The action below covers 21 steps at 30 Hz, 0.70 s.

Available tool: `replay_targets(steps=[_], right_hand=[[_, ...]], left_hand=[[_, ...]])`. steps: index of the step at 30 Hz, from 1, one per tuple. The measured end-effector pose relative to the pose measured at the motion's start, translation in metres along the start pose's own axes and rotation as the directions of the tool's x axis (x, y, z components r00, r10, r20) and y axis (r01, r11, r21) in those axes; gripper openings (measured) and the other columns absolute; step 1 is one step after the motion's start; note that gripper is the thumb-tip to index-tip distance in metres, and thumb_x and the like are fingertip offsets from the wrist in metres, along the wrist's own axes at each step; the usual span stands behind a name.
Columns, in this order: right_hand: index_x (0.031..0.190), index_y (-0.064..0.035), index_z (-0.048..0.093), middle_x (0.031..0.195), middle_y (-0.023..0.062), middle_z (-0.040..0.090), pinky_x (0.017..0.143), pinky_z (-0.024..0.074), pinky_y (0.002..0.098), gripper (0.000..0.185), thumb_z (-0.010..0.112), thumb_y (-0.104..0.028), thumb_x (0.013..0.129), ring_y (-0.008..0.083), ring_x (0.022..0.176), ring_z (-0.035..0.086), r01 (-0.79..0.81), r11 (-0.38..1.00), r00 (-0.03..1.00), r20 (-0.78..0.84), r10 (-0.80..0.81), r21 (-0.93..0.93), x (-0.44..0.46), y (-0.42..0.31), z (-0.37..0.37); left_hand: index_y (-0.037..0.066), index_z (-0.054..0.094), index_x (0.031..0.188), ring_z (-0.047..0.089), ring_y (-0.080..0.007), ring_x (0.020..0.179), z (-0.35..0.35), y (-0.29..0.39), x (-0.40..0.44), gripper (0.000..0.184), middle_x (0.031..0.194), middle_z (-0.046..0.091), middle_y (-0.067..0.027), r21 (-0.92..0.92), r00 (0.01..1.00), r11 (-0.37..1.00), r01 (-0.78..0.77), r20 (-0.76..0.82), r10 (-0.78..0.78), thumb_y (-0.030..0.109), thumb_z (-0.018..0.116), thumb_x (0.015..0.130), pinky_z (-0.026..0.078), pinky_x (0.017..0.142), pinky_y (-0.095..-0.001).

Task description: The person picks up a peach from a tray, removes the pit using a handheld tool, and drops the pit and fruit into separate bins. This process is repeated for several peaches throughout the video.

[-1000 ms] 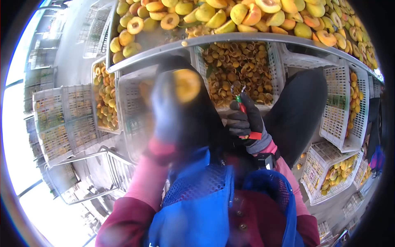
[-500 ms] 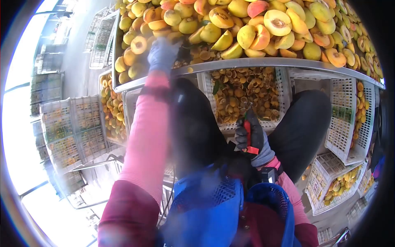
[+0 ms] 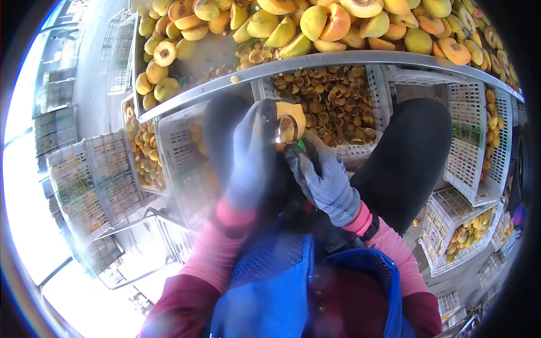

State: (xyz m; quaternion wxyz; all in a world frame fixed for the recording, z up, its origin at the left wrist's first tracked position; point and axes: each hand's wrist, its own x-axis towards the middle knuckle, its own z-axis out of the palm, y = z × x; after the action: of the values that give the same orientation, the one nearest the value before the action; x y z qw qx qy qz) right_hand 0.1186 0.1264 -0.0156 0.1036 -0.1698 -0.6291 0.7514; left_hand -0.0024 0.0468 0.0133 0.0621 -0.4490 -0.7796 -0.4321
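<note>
My left hand (image 3: 252,143), in a blue-grey glove and partly blurred, is closed around a yellow peach half (image 3: 297,114) above my lap. In my gloved right hand (image 3: 328,183) is a pitting knife (image 3: 280,133), its curved metal blade against the cut face of the peach. A bit of green shows at its handle, which the fingers mostly hide. Just beyond both hands, a white crate (image 3: 383,104) between my knees holds many brown peach pits and scraps (image 3: 332,104).
A metal-edged table (image 3: 349,58) ahead carries a heap of halved peaches (image 3: 338,25). Crates of fruit stand at the left (image 3: 143,149) and right (image 3: 465,228). Another pale crate (image 3: 177,141) sits beside my left knee. Stacked crates (image 3: 93,172) stand farther left.
My left hand has come back from the table to my lap with a peach half. My right hand has moved up and left, bringing the pitting knife to the fruit. The view has shifted slightly.
</note>
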Motion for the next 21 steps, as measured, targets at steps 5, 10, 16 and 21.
replay_targets(steps=[5, 10, 16, 21], right_hand=[[0.121, -0.0008, 0.049, 0.099, 0.0177, 0.059, 0.074, 0.0477, 0.0398, 0.038, 0.054, -0.018, 0.088, 0.034, 0.087, 0.059, -0.076, 0.972, 0.997, -0.011, 0.075, -0.222, -0.011, -0.01, 0.003], [0.125, -0.0063, 0.046, 0.083, 0.0039, 0.05, 0.051, 0.0399, 0.0234, 0.03, 0.047, -0.015, 0.096, 0.0123, 0.06, 0.047, 0.214, 0.89, 0.976, 0.062, -0.207, -0.403, -0.036, 0.037, 0.002], [0.11, -0.0053, 0.052, 0.087, 0.0059, 0.052, 0.063, 0.0432, 0.0255, 0.024, 0.043, -0.024, 0.097, 0.0136, 0.071, 0.051, -0.159, 0.958, 0.985, 0.11, 0.136, 0.238, -0.042, 0.032, -0.006], [0.077, -0.013, 0.045, 0.048, -0.0036, 0.028, 0.033, 0.0198, 0.0243, 0.044, 0.039, -0.053, 0.095, 0.0088, 0.035, 0.025, -0.7, 0.331, 0.711, 0.577, 0.402, 0.633, -0.028, -0.012, -0.004]], left_hand=[[-0.006, 0.057, 0.104, 0.06, -0.0215, 0.078, 0.001, 0.021, -0.003, 0.026, 0.09, 0.06, -0.0148, -0.19, 0.959, 0.94, 0.285, 0.048, -0.281, 0.016, 0.045, 0.095, 0.049, 0.068, -0.0293], [-0.002, 0.06, 0.102, 0.059, -0.0167, 0.071, 0.003, 0.027, -0.013, 0.024, 0.08, 0.062, -0.0094, -0.499, 0.797, 0.642, 0.582, 0.191, -0.574, 0.014, 0.046, 0.093, 0.047, 0.066, -0.0276], [-0.003, 0.058, 0.101, 0.062, -0.0307, 0.086, -0.002, 0.032, -0.016, 0.018, 0.091, 0.062, -0.0185, -0.26, 0.871, 0.832, 0.49, 0.115, -0.477, 0.008, 0.052, 0.089, 0.049, 0.076, -0.0343], [-0.001, 0.056, 0.108, 0.06, -0.0366, 0.095, -0.002, 0.013, -0.028, 0.026, 0.099, 0.062, -0.02, -0.243, 0.868, 0.836, 0.492, 0.214, -0.448, 0.015, 0.055, 0.088, 0.048, 0.082, -0.0378]])
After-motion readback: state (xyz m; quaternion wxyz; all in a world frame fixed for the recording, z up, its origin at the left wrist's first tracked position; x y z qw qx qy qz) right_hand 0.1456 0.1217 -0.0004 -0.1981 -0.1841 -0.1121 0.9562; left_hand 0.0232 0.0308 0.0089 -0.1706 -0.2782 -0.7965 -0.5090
